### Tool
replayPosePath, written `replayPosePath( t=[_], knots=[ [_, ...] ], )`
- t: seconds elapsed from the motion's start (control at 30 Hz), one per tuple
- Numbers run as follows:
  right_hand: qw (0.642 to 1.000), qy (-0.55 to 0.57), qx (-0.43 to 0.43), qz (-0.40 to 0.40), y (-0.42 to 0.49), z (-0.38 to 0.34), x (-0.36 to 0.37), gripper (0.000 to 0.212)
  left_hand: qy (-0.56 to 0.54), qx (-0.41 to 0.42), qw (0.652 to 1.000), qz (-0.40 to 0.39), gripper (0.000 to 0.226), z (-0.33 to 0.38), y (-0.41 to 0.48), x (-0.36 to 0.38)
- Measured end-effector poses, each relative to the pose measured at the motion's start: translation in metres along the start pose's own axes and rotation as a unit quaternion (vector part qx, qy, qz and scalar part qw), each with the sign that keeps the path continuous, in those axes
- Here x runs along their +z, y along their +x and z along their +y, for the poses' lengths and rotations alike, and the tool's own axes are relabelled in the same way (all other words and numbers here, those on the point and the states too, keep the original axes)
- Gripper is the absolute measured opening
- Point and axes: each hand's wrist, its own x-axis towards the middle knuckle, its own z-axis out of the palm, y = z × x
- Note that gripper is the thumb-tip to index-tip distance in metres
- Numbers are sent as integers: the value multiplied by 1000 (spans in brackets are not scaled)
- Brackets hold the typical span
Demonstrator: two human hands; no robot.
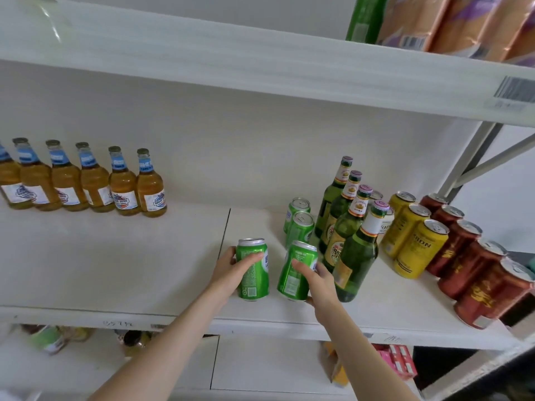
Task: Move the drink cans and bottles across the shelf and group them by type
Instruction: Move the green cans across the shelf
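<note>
Cans look rigid, smooth, likely full: left hand (230,266) wraps the left green can (254,280), right hand (322,283) the right green can (293,277), both mid-body.

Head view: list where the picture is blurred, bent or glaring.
Head view: the upper shelf edge bows from wide-angle distortion; the items on the lower shelf at bottom left are smeared with blur; the front green cans are fairly sharp; lighting is soft and even, with faint shadows only.
</note>
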Motion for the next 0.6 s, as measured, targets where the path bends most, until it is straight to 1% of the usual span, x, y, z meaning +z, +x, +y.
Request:
replayPosePath(
  t=[0.13,0.3,0.53,0.6],
  knots=[
    [1000,-1,-7,-6,18,1,-13,32,5,3,1000,26,41,-3,8,15],
    [999,-2,-39,-3,38,3,-15,34,23,23,999,30,61,-7,26,23],
    [997,-35,-69,22,61,14,-8,61,60,49,997,15,60,-15,47,24],
    [996,-43,-74,32,66,16,-8,65,70,57,996,10,58,-17,52,24]
  ],
)
